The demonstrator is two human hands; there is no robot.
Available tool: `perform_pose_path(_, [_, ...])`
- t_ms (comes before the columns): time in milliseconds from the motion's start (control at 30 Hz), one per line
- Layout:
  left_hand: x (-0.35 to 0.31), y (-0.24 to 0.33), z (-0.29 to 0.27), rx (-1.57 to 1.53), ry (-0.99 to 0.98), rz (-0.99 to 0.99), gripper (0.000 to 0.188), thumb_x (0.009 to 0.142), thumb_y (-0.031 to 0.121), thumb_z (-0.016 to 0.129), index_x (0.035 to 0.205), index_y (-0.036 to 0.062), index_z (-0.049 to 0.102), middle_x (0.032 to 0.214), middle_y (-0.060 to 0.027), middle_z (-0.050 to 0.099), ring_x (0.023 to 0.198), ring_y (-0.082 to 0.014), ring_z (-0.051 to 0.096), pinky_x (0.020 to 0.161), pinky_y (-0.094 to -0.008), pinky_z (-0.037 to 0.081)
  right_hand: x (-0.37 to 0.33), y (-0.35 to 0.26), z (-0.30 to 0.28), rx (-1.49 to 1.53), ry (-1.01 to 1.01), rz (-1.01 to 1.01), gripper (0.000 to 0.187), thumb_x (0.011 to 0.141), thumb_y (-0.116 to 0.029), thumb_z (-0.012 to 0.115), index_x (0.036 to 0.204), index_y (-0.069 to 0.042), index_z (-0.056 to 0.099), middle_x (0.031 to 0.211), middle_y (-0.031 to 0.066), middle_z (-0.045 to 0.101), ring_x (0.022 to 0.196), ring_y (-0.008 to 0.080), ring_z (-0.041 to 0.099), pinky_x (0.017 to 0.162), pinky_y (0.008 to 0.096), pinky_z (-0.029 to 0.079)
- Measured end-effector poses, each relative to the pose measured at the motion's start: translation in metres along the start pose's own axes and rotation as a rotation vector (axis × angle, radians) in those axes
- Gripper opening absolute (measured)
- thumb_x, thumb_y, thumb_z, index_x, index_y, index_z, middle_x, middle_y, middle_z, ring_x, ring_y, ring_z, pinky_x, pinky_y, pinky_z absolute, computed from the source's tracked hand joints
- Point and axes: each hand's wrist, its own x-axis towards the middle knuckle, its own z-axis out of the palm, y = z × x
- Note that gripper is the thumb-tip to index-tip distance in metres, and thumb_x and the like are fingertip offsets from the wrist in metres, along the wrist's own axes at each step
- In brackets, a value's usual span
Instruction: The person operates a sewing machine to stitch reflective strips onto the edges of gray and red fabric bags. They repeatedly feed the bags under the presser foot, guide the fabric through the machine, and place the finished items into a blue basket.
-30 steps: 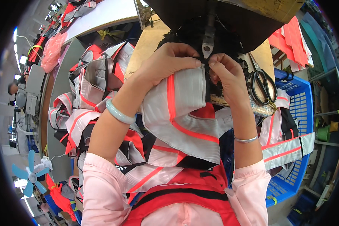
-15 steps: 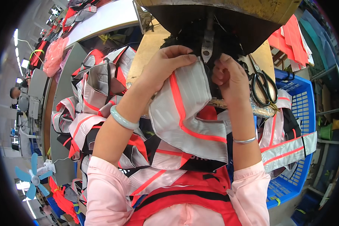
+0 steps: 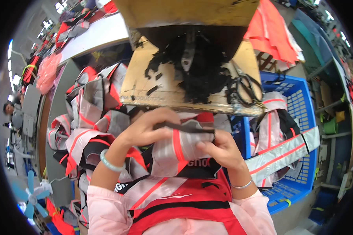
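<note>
Over my lap, below the wooden table's front edge, both hands hold a grey reflective fabric piece (image 3: 191,144) with an orange-red stripe and a black edge. It is folded over, its black edge on top. My left hand (image 3: 155,124) is closed on the left part of that edge, bracelet on the wrist. At the right end my right hand (image 3: 222,150) pinches the piece between thumb and fingers. Beyond them, the metal bar (image 3: 187,58) of a machine hangs over a heap of black scraps (image 3: 204,82). Black-handled scissors (image 3: 248,89) lie at the table's right side.
More grey, black and orange pieces (image 3: 94,98) are heaped at my left. A blue plastic basket (image 3: 310,156) holding similar pieces stands at right, with one long grey strip (image 3: 278,156) across it. A light-blue fan (image 3: 30,196) stands at lower left.
Both hands have drawn back from the metal bar toward my lap, bringing the fabric piece along. It hung spread out before; now it is folded, and the right hand grips it too.
</note>
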Motion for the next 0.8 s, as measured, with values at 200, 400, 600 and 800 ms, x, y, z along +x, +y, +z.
perform_pose_path(200, [-0.039,0.003,0.065,-0.141,0.020,-0.048,0.015,0.086,0.010,0.063,0.097,-0.0004,0.067,0.102,-0.0113,0.068,0.104,-0.0279,0.061,0.099,-0.0457,0.038,-0.051,-0.005,-0.018,-0.016,0.282,-0.091,0.035,0.087,-0.012,0.068,0.119,0.003,0.059,0.110,0.0069,0.062,0.101,0.0151,0.057,0.089,0.0276,0.045])
perform_pose_path(400, [-0.013,0.024,0.098,0.113,0.165,-0.094,0.014,0.084,0.012,0.065,0.094,0.0030,0.068,0.079,-0.0134,0.065,0.071,-0.0294,0.063,0.064,-0.0368,0.049,-0.043,-0.056,0.026,-1.231,0.202,-0.445,0.041,0.075,-0.018,0.074,0.109,0.000,0.059,0.106,0.0170,0.061,0.102,0.0339,0.058,0.086,0.0411,0.046])
perform_pose_path(600, [-0.031,-0.003,0.088,0.037,0.014,0.000,0.027,0.080,0.007,0.065,0.106,0.0034,0.066,0.100,-0.0130,0.068,0.091,-0.0260,0.065,0.080,-0.0348,0.050,-0.038,-0.013,0.016,-1.129,-0.097,-0.210,0.025,0.078,-0.023,0.070,0.091,-0.004,0.062,0.075,0.0118,0.063,0.073,0.0306,0.063,0.069,0.0412,0.045])
perform_pose_path(800, [-0.052,-0.032,0.077,0.008,0.003,0.078,0.037,0.074,0.004,0.061,0.111,0.0028,0.066,0.104,-0.0108,0.067,0.102,-0.0291,0.061,0.093,-0.0401,0.045,-0.019,-0.031,0.007,-0.726,-0.091,-0.249,0.019,0.080,-0.016,0.067,0.094,-0.004,0.067,0.080,0.0114,0.065,0.073,0.0287,0.063,0.066,0.0367,0.049])
